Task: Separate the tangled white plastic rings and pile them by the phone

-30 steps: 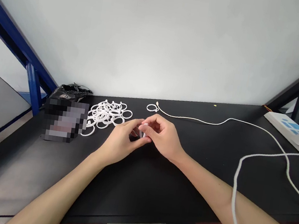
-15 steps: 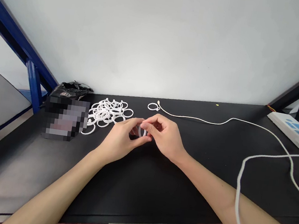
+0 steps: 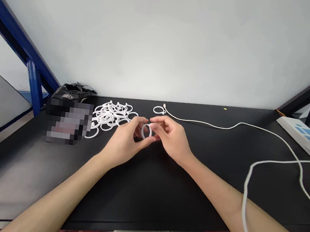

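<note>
A white ring (image 3: 142,132) stands on edge between my two hands above the black table, its opening partly facing me. My left hand (image 3: 122,142) holds it from the left, with the thumb below and the fingers behind. From the other side, my right hand (image 3: 175,141) pinches the ring's right rim between thumb and fingertips. Just beyond my left hand lies a heap of similar white rings (image 3: 107,118), several with small round knobs. A single white ring (image 3: 154,110) rests farther back, near the end of a white cable (image 3: 206,123).
A black plastic bag (image 3: 73,92) sits at the back left, beside a pixelated area. The white cable winds rightward and passes over my right forearm. A white box with blue markings (image 3: 300,128) lies at the right. Blue metal posts (image 3: 34,83) border the left side.
The ring has turned to show more of its opening. My right thumb and fingers have shifted slightly right along its rim, while the left hand stays nearly in place.
</note>
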`<state>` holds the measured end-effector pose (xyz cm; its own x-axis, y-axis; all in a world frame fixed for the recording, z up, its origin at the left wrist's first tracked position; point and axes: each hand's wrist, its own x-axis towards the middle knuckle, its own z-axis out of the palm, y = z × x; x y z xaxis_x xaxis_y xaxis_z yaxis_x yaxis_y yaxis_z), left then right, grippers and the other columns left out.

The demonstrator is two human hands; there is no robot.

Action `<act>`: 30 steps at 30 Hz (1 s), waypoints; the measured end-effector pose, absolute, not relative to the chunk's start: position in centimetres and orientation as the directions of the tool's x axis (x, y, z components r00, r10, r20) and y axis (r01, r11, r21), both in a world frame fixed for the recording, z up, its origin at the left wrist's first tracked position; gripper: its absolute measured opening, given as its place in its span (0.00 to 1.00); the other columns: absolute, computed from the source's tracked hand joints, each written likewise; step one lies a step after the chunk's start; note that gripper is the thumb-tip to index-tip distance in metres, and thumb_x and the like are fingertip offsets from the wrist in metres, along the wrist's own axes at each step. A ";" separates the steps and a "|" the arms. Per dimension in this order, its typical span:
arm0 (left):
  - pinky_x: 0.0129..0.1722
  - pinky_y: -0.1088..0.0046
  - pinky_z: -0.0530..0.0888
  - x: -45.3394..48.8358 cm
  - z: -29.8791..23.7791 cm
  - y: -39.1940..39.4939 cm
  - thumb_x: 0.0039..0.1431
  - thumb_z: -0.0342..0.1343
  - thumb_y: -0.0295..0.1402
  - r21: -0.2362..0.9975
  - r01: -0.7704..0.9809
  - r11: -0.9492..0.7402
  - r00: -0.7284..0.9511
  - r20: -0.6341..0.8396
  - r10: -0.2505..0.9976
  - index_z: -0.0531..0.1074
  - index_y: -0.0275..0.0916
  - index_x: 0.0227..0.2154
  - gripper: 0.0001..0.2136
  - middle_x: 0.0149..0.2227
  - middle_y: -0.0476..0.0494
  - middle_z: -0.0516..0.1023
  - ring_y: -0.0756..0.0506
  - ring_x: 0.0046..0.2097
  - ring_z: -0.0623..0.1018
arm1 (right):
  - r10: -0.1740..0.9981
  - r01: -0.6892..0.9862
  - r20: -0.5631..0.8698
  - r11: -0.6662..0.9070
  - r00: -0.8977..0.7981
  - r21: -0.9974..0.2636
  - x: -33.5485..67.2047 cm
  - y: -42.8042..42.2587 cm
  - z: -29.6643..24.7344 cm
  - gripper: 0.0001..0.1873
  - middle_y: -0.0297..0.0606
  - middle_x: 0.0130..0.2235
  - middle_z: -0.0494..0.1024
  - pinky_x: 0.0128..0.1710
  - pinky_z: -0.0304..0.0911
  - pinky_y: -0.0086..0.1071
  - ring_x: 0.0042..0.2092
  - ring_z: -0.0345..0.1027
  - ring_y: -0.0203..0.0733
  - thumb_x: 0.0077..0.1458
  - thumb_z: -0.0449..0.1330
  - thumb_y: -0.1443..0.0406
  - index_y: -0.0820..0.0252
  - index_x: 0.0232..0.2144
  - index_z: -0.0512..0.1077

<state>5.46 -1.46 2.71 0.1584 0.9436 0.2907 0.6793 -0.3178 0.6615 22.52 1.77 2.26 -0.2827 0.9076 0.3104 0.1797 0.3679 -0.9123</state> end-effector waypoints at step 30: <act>0.50 0.57 0.70 3.6 1.9 -0.3 0.62 0.54 0.40 0.329 0.794 -0.511 0.340 0.456 0.822 0.65 0.39 0.57 0.22 0.47 0.40 0.75 0.39 0.50 0.70 | 0.657 0.450 0.488 0.751 -0.574 -0.483 23.3 2.9 1.7 0.17 0.38 0.47 0.69 0.43 0.71 0.33 0.39 0.71 0.35 0.60 0.53 0.73 0.53 0.48 0.71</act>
<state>3.58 -0.30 1.86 0.3403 0.8222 0.4562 0.7940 -0.5112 0.3289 23.33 2.92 1.69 -0.5742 0.6573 0.4881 0.4499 0.7514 -0.4827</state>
